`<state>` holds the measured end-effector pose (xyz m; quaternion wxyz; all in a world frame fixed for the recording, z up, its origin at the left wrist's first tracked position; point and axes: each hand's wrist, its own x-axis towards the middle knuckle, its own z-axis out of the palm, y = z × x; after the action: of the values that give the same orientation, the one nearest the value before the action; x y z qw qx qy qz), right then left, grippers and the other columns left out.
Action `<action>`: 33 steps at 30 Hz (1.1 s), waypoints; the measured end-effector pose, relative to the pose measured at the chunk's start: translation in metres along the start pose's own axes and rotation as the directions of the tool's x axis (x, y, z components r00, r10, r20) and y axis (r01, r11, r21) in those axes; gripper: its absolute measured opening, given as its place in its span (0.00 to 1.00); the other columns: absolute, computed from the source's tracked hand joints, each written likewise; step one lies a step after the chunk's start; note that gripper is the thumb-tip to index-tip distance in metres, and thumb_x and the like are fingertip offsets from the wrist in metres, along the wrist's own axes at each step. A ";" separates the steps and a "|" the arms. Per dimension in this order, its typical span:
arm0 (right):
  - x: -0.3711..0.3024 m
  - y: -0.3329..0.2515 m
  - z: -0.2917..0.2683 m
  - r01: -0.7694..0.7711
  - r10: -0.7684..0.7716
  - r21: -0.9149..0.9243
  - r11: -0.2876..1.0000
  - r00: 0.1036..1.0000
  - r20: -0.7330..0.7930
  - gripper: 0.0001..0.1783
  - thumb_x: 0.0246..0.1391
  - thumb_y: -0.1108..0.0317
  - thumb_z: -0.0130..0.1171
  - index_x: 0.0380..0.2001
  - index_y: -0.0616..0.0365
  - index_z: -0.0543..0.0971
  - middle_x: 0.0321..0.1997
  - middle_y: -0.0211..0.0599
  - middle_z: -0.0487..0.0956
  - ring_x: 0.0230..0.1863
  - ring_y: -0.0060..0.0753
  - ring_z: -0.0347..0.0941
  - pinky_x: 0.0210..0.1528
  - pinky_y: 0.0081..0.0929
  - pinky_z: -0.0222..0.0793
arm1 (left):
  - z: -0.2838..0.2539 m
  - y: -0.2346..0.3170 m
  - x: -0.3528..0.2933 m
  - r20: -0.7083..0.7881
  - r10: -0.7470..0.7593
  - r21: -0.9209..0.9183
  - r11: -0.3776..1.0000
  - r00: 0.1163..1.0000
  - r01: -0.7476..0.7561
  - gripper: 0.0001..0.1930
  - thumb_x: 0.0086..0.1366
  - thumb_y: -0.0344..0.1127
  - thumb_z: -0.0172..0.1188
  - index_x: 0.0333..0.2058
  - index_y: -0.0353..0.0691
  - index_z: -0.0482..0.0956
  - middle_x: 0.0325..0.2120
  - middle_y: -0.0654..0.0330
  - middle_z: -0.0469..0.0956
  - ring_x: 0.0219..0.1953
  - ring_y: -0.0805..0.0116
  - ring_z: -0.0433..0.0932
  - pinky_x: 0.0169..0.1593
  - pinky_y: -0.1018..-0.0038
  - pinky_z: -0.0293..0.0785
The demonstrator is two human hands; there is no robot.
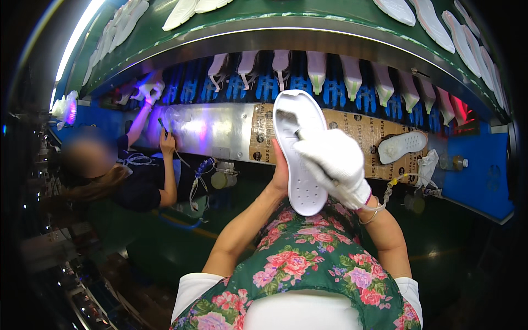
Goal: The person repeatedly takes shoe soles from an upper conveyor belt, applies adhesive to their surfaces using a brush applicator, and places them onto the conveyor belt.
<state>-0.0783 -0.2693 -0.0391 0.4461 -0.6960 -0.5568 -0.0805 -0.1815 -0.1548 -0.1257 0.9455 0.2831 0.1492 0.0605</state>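
Observation:
A white shoe sole [307, 190] is held up in front of my apron, its hollow inner side facing me. My bare left hand [280, 168] grips it by the left edge, fingers hidden behind it. In a white knitted glove, my right hand [336, 160] is closed around a brush [289, 119]. The dark bristles touch the inside of the sole near its upper end. Most of the brush handle is covered by the glove. A thin clear tube with a yellow fitting [392, 182] runs close to my right wrist.
Another white sole [403, 147] lies on the printed cardboard [357, 122] to the right. Pale shoe uppers [350, 77] hang on blue holders [334, 94] beneath a green shelf [242, 19] bearing more soles. A co-worker [132, 176] works at the left. A blue panel [477, 170] stands at the right.

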 end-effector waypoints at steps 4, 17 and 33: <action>0.003 -0.009 -0.002 -0.114 0.091 0.364 0.924 0.993 0.081 0.14 0.45 0.76 0.70 0.39 0.54 0.86 0.40 0.39 0.86 0.39 0.40 0.82 0.43 0.32 0.77 | -0.022 0.016 0.002 0.023 0.018 0.217 0.976 1.000 -0.023 0.54 0.62 0.83 0.26 0.71 0.43 0.55 0.63 0.52 0.68 0.63 0.57 0.72 0.65 0.60 0.71; 0.003 -0.002 0.003 -0.184 0.186 0.411 0.893 0.982 0.036 0.13 0.47 0.77 0.70 0.38 0.55 0.87 0.37 0.38 0.86 0.38 0.38 0.83 0.43 0.31 0.77 | -0.039 0.031 0.023 0.098 0.031 -0.383 0.924 0.995 0.009 0.59 0.56 0.88 0.28 0.70 0.41 0.56 0.58 0.45 0.72 0.56 0.53 0.77 0.58 0.54 0.77; -0.017 -0.003 0.028 0.045 -0.090 0.366 0.929 0.990 0.106 0.20 0.43 0.75 0.70 0.44 0.50 0.85 0.43 0.38 0.85 0.38 0.43 0.82 0.41 0.36 0.77 | -0.036 0.054 0.042 0.310 0.014 -0.454 0.880 0.950 0.136 0.64 0.42 0.94 0.41 0.51 0.31 0.72 0.41 0.43 0.77 0.43 0.51 0.79 0.46 0.52 0.79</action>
<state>-0.0976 -0.2617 -0.0643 0.5293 -0.5856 -0.6118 0.0508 -0.1543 -0.0824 -0.1348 0.9987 0.0464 -0.0085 0.0204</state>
